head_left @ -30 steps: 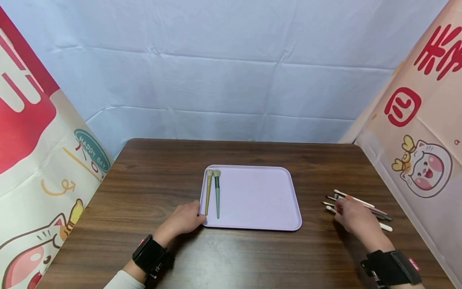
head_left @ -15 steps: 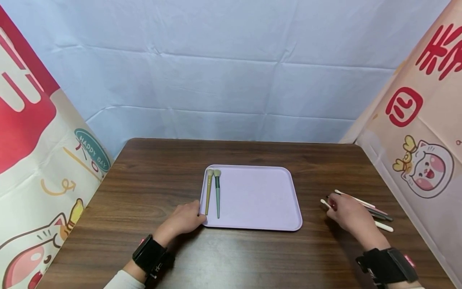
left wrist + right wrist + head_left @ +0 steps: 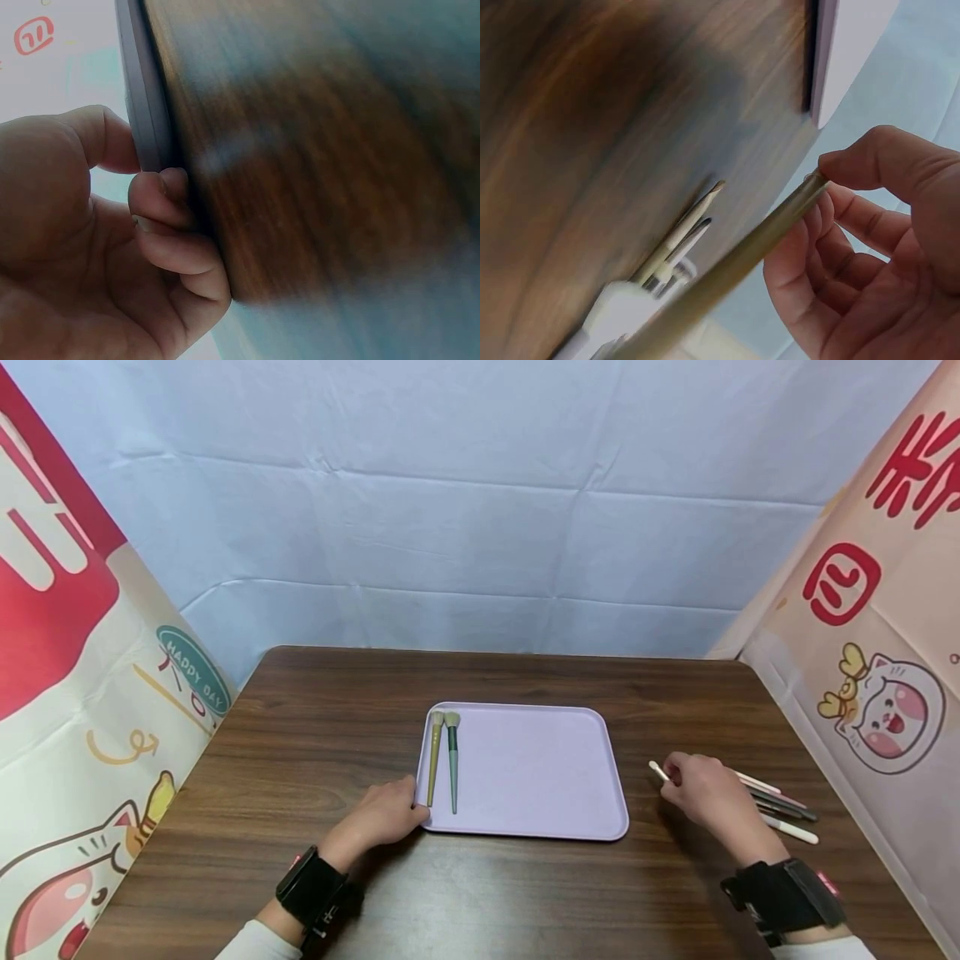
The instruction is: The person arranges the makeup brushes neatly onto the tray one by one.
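At the near left corner of the lilac tray (image 3: pixel 525 777), my left hand (image 3: pixel 386 812) grips the rim. The left wrist view shows the thumb on one side of the tray edge (image 3: pixel 142 90) and curled fingers at the other. Two makeup brushes lie side by side in the tray's left part, one olive-gold (image 3: pixel 433 760) and one green (image 3: pixel 453 764). Right of the tray, my right hand (image 3: pixel 708 789) pinches a slim brush between thumb and fingers. Its pale end (image 3: pixel 657 769) points left; its olive-looking handle (image 3: pixel 742 262) is blurred in the right wrist view.
Several more brushes (image 3: pixel 783 806) lie loosely bunched beside and under my right hand on the wooden table (image 3: pixel 337 702). Pointed and white brush ends (image 3: pixel 682 247) show in the right wrist view. A pale cloth (image 3: pixel 487 527) hangs behind, with printed sheets at both sides.
My right hand has moved left, off the bunch of brushes, and the pale brush end has moved left and away with it. The left hand and the tray have stayed put.
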`<action>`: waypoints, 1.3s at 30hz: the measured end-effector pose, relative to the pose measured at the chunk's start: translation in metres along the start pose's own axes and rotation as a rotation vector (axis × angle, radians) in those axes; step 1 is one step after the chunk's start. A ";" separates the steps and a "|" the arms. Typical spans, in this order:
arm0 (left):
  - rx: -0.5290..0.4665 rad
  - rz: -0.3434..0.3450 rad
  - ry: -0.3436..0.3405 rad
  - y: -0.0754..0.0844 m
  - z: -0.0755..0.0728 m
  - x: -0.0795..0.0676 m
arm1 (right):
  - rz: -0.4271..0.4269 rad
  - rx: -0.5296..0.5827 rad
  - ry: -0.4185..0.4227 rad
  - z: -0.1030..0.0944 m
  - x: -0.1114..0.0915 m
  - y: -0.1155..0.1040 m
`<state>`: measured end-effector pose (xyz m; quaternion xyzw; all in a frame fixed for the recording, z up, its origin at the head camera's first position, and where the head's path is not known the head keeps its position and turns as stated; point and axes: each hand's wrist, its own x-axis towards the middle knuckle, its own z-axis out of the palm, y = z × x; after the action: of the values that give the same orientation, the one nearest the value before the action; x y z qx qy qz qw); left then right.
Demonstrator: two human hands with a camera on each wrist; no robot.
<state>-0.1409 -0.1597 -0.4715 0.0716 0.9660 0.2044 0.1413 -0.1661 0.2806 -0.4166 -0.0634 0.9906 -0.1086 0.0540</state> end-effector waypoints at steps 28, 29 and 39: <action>0.003 0.016 0.003 0.000 0.000 0.000 | 0.005 0.126 -0.071 0.007 0.041 -0.058; 0.003 0.017 0.002 0.000 0.000 0.000 | 0.003 0.125 -0.068 0.008 0.043 -0.060; 0.011 0.023 0.004 -0.001 0.000 0.001 | 0.000 0.137 -0.053 0.014 0.056 -0.078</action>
<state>-0.1417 -0.1602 -0.4723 0.0830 0.9664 0.2011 0.1367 -0.2103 0.1941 -0.4183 -0.0626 0.9791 -0.1742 0.0846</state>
